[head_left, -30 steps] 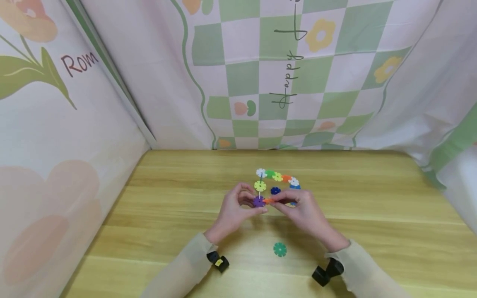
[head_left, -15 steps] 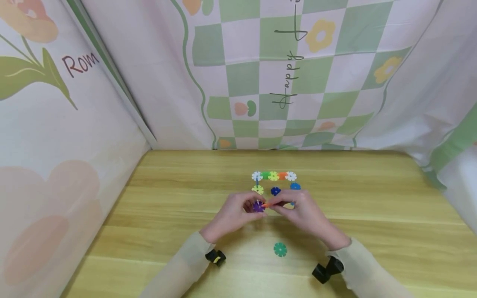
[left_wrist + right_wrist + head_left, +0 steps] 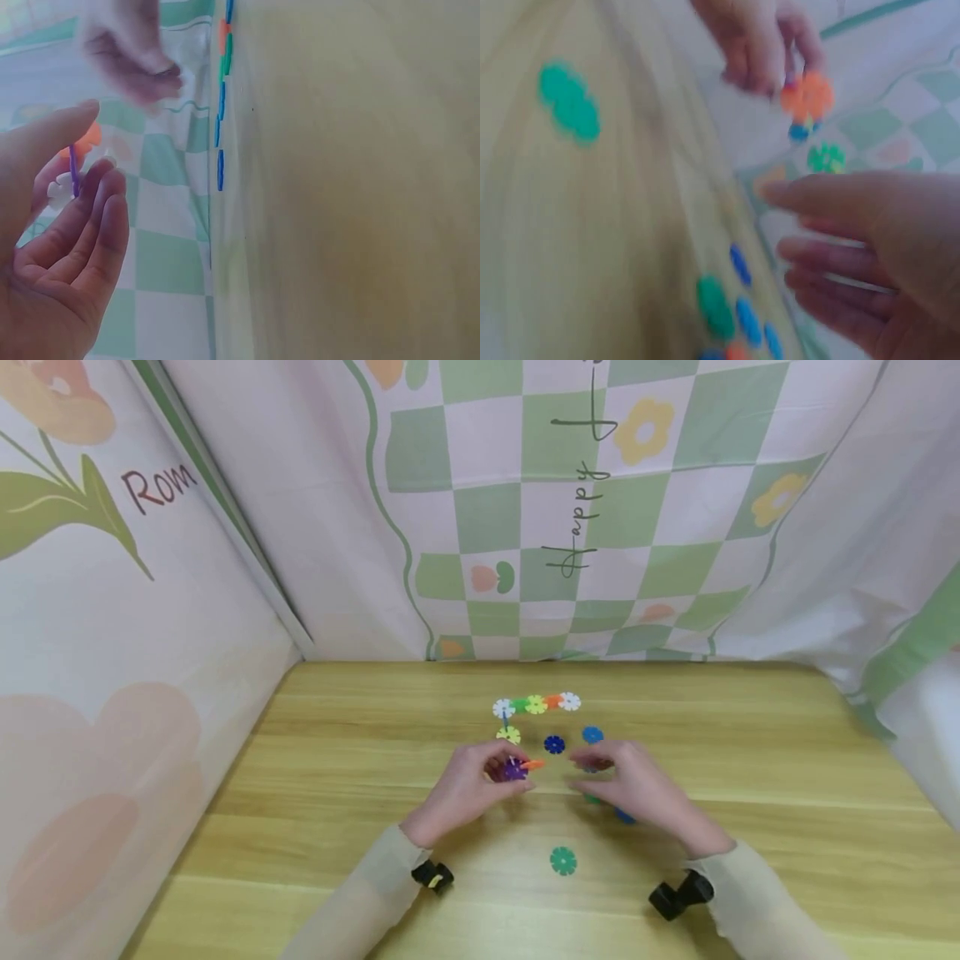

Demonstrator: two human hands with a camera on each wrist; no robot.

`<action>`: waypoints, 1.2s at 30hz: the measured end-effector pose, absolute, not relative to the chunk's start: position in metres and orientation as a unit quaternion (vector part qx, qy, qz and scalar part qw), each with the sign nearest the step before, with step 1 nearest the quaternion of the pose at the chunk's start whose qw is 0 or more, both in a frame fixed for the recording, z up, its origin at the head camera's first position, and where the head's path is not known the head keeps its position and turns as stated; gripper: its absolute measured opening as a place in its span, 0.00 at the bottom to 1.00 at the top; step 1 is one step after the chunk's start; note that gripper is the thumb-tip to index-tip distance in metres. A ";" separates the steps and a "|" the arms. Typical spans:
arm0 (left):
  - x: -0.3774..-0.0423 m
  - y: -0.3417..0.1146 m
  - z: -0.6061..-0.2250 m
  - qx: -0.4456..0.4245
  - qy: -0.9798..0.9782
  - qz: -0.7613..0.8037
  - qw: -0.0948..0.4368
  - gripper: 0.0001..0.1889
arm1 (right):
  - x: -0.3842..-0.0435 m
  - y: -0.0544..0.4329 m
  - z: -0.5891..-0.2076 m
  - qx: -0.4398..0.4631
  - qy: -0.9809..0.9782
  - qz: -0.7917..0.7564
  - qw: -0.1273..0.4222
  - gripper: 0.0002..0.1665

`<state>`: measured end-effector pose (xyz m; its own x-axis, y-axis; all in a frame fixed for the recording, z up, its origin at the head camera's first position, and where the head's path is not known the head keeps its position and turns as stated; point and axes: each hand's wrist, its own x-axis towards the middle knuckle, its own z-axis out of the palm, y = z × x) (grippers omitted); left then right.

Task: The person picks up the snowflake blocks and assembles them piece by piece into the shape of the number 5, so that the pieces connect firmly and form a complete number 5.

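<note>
My left hand [image 3: 471,783] pinches a purple notched plastic disc [image 3: 514,769] between thumb and fingers, above the table. An orange disc [image 3: 532,764] is slotted edge-on into its right side. Beyond the purple one the joined chain runs through a yellow disc [image 3: 508,736] to a white corner disc [image 3: 503,708], then right to another white disc [image 3: 570,702] at the far end. To the right, my right hand [image 3: 637,781] hovers with thumb and fingers apart and nothing between them. In the right wrist view the orange disc [image 3: 808,96] faces the camera, blurred.
Loose discs lie on the wooden table [image 3: 337,793]: dark blue [image 3: 554,744] between the hands, a blue disc [image 3: 592,735] behind the right hand, another blue disc [image 3: 625,815] partly under it, and a green disc [image 3: 563,861] in front. A patterned curtain [image 3: 487,518] rises behind.
My right hand has let go of the orange disc and drawn back to the right. The chain, still in my left hand, has shifted a little left and its far row has swung.
</note>
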<state>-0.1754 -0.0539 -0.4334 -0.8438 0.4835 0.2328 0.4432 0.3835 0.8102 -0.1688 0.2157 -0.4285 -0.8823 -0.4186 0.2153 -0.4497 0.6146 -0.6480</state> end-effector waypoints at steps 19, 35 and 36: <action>-0.176 -0.053 -0.436 0.267 0.836 0.479 0.019 0.16 | -0.168 0.239 -0.444 0.230 -0.928 0.290 -0.032 0.15; -0.174 -0.049 -0.442 0.282 0.829 0.482 0.020 0.16 | -0.166 0.213 -0.424 0.198 -0.866 0.458 0.019 0.13; -0.174 -0.049 -0.442 0.284 0.829 0.481 0.019 0.16 | -0.165 0.212 -0.422 0.194 -0.863 0.466 0.020 0.12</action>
<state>-0.1739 -0.0493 -0.4420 -0.8383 0.4886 0.2419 0.4526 0.3765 0.8083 -0.1647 0.2119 -0.4220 -0.9239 -0.3166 0.2147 -0.3534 0.4912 -0.7962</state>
